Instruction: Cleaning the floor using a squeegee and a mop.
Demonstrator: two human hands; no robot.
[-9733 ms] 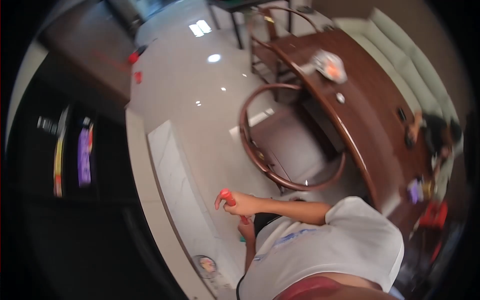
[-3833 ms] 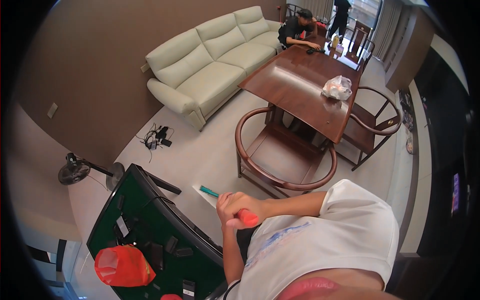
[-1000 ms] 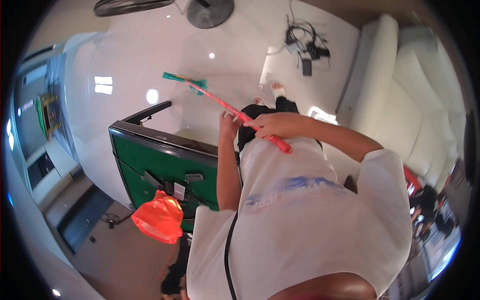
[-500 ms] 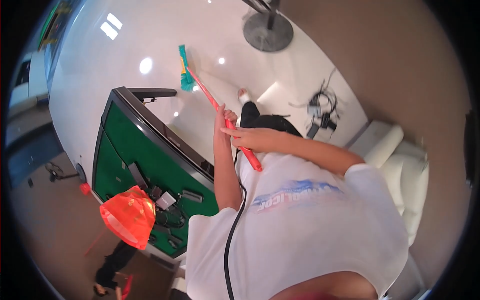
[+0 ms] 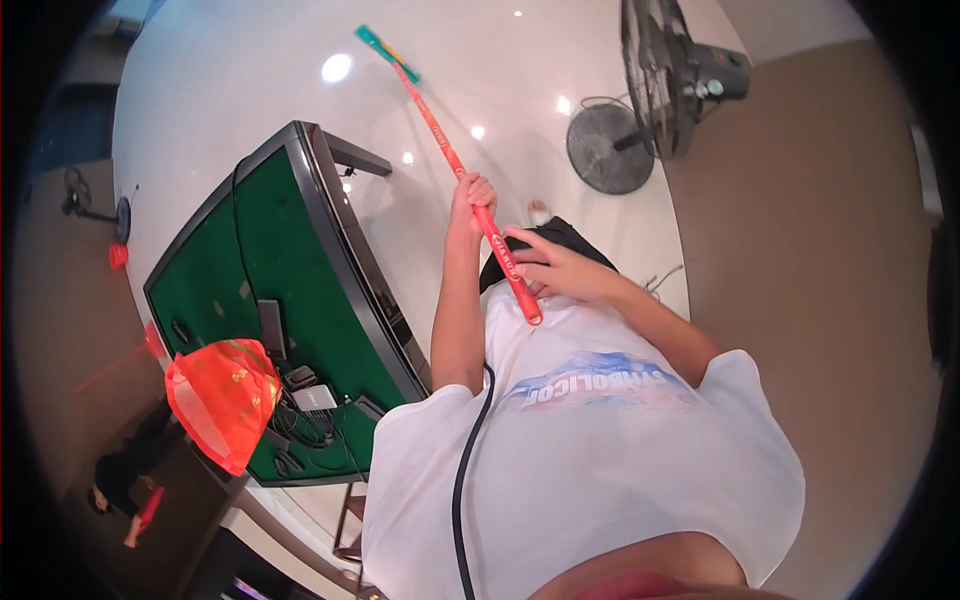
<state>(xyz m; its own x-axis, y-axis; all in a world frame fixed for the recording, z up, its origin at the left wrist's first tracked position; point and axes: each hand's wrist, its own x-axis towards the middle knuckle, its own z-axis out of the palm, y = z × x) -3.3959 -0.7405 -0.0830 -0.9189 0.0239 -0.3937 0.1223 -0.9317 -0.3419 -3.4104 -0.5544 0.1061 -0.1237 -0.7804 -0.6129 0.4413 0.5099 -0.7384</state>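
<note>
A broom with a long red handle (image 5: 440,140) and a green brush head (image 5: 388,52) stretches away from me over the pale shiny floor. My left hand (image 5: 474,200) is wrapped round the handle partway along it. Closer to my body, my right hand (image 5: 565,270) is beside the handle with its fingers stretched and apart. Its fingertips reach the handle's side; whether they touch it I cannot tell. The handle's end is in front of my white shirt.
A green-topped table (image 5: 215,240) with a dark rim stands at left, bearing cables, black adapters and an orange cloth (image 5: 228,400). A black pedestal fan (image 5: 655,100) stands ahead right. Far left, another person (image 5: 130,460) in dark clothes holds something red. A black cable (image 5: 465,490) runs down my shirt.
The broom head is farther off from me. My right hand has loosened from the handle and spread its fingers. My view has shifted, bringing the fan more fully into sight.
</note>
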